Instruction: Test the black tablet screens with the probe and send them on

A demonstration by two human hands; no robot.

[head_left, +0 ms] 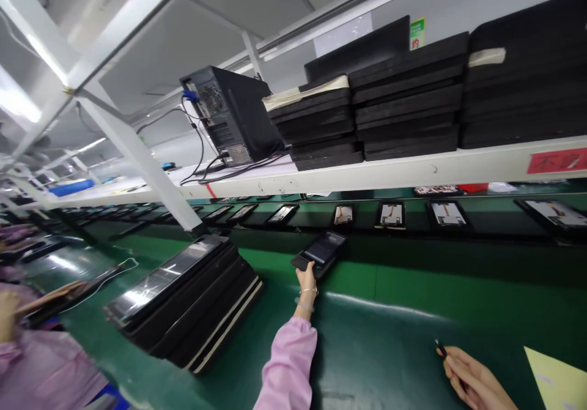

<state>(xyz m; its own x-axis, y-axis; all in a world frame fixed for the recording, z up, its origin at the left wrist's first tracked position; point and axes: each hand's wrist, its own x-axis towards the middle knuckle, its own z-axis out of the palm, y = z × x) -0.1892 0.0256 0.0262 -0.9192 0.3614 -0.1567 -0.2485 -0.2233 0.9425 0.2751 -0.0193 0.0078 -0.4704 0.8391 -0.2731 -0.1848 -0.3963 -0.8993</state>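
Observation:
My left hand [306, 280] reaches forward over the green bench and is closed on the near edge of a black foam pad [301, 262]. On that pad lies a dark-screened tablet-like device [324, 248]. Its far end is beside the row of devices under the shelf. Lower right, my right hand [472, 372] is closed round a thin black pen-like tool [441, 349] whose tip points up and left. A yellow paper [557, 376] lies to the right of that hand. Left of my left arm stands a stack of black foam pads [206, 300] with a glossy screen panel [167, 275] on top.
Opened devices [392, 215] sit in a row beneath the white shelf [394, 174]. The shelf holds a computer tower [233, 113] and stacked black foam pads [408, 107]. A white post [137, 153] rises behind the near stack. A co-worker's pink sleeve [46, 361] is at far left.

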